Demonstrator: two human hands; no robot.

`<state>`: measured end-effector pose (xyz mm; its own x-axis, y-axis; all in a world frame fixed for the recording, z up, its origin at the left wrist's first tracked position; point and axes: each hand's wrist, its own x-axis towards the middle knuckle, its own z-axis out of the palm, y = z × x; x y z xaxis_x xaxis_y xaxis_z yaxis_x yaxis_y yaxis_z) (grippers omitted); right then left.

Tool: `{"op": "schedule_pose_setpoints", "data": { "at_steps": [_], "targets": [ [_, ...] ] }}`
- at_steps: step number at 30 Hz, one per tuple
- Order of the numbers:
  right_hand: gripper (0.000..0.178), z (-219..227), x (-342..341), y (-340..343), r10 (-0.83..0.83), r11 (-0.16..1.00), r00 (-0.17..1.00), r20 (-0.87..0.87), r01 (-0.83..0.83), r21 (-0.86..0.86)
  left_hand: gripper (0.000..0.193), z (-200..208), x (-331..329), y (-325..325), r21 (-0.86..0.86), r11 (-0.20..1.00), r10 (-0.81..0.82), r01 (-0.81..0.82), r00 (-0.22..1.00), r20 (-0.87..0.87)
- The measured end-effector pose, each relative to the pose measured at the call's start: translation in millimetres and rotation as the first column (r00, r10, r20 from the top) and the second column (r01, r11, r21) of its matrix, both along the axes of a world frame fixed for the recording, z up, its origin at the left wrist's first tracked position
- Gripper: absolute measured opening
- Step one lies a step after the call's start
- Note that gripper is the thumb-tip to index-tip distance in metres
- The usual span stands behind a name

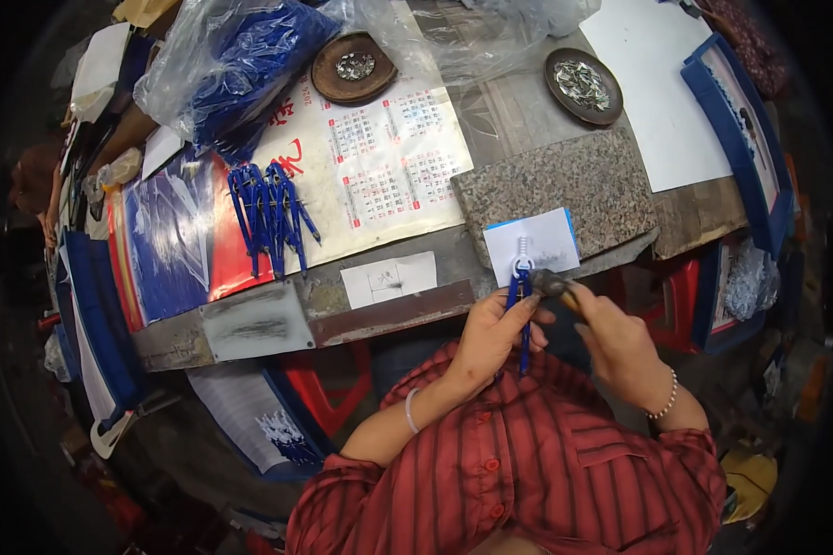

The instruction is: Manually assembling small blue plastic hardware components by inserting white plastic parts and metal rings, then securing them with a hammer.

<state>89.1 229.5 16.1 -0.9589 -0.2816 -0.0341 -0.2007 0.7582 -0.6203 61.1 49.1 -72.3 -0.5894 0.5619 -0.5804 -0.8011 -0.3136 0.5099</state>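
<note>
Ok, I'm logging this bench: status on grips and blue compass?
Left grip holding blue compass. Right grip on hammer, head beside compass. White card under compass top; nothing visibly blocking.

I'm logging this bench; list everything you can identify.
Compass: one, blue, left hand
Hammer: one, dark, right hand
Paper pad: one, white, on slab
Slab: one, speckled grey, on bench
Loose compasses: several, blue, bench's left
Bowls: two, brown, far side
Metal bits: many, silver, in bowls
Calendar sheet: one, cream, bench's left
Plastic bags: several, clear, far side
Blank paper: one, white, far right
Card: one, white, near edge
Plate: one, grey, near edge
Trays: several, blue, around bench
Stools: apparently two, red, under bench
Bench: one, grey, centre
Hands: two, bare, near edge
Shirt: one, red striped, below
</note>
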Motion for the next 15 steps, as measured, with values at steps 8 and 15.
{"op": "schedule_pose_setpoints", "data": {
  "at_steps": [8,15],
  "targets": [
    [0.058,8.9,20.9,10.4,-0.002,0.999,0.999,-0.043,0.004,0.043,0.028,-4.6,1.4,-0.5,0.061,0.998,0.035,-0.034,0.999,-0.023],
    [0.063,8.7,-3.4,-3.7,0.026,0.999,0.999,0.036,-0.027,0.019,0.026,-3.7,3.3,0.3,0.026,1.0,0.004,-0.003,0.999,-0.032]
  ]
}}
